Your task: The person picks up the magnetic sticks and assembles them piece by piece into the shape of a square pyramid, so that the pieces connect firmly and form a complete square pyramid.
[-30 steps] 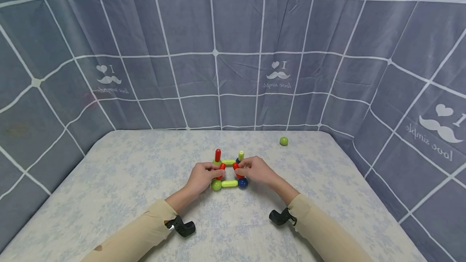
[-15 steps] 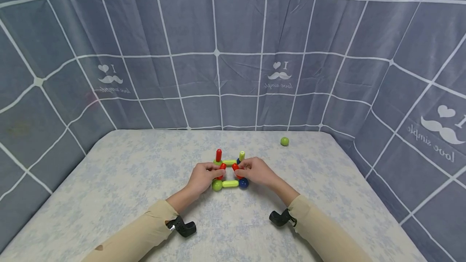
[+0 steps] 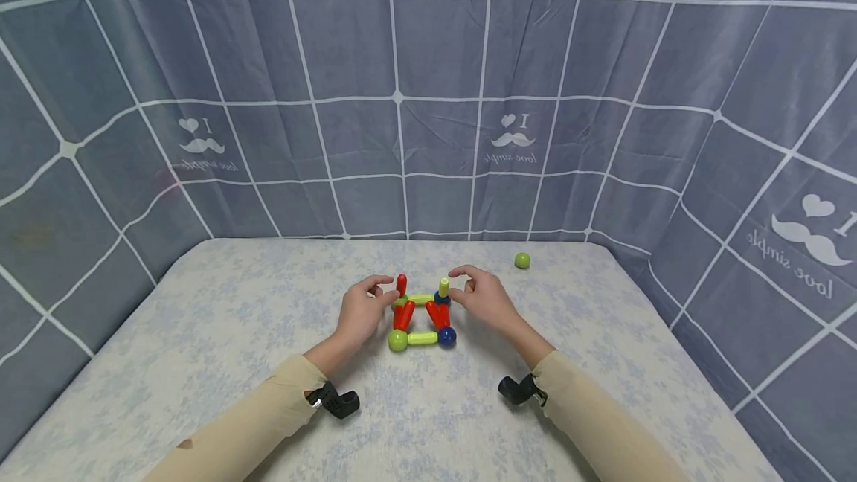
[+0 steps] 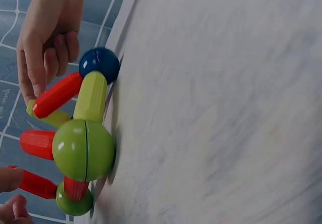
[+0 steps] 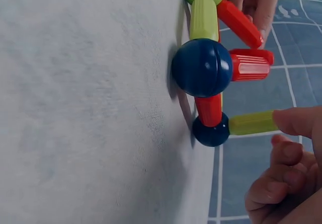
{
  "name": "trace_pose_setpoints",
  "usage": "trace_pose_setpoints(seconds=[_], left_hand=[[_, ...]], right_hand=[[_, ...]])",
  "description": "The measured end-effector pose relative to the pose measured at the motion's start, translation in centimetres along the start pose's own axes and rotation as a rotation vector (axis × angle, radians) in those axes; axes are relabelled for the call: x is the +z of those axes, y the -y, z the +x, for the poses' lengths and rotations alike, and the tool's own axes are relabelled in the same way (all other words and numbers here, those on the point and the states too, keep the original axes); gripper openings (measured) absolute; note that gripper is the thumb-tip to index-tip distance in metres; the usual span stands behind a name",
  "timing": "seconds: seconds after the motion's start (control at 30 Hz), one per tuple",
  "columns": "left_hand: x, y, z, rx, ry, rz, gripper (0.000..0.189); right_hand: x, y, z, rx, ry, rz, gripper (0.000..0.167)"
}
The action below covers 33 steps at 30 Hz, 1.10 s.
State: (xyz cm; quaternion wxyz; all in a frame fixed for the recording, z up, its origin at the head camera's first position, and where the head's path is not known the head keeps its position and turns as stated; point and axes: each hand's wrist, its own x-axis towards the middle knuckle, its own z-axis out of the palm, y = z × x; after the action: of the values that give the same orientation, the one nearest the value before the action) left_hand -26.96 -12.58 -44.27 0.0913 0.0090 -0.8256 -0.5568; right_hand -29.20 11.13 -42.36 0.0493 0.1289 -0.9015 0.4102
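A magnetic rod-and-ball frame stands on the table, with a green ball (image 3: 398, 341) and a blue ball (image 3: 446, 337) at its front corners. Yellow-green rods (image 3: 422, 338) join left to right. Red rods run along the sides, and two more lean inward from the front balls. My left hand (image 3: 359, 312) is beside the upright red rod (image 3: 402, 285) at the back left, thumb and index finger apart. At the back right, my right hand (image 3: 487, 299) has thumb and index finger spread around the upright yellow-green rod (image 5: 254, 122); its thumb overlaps that rod's end in the right wrist view.
A loose green ball (image 3: 522, 260) lies near the table's back right. Grey-blue curtains (image 3: 435, 132) with white grid lines surround the patterned tabletop (image 3: 428, 415). Black wrist cameras (image 3: 339, 400) sit at both sleeves.
Both hands have let go of the inward-leaning front red rods and moved back to the upright rear rods. The front red rods stay leaning on their balls.
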Motion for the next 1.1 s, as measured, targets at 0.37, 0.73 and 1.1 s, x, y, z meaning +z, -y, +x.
trace_pose_setpoints(seconds=[0.37,0.73,1.1], left_hand=[[0.6,0.1,1.0,0.161,0.017,0.187,0.034],[0.9,0.0,0.8,0.224,0.034,0.284,0.023],[0.6,-0.3,0.8,0.24,0.059,0.341,0.021]], right_hand=[[0.9,0.1,1.0,-0.066,0.065,-0.091,0.025],[1.3,1.0,1.3,-0.119,0.116,-0.219,0.025],[1.5,1.5,1.2,-0.133,0.165,-0.276,0.025]])
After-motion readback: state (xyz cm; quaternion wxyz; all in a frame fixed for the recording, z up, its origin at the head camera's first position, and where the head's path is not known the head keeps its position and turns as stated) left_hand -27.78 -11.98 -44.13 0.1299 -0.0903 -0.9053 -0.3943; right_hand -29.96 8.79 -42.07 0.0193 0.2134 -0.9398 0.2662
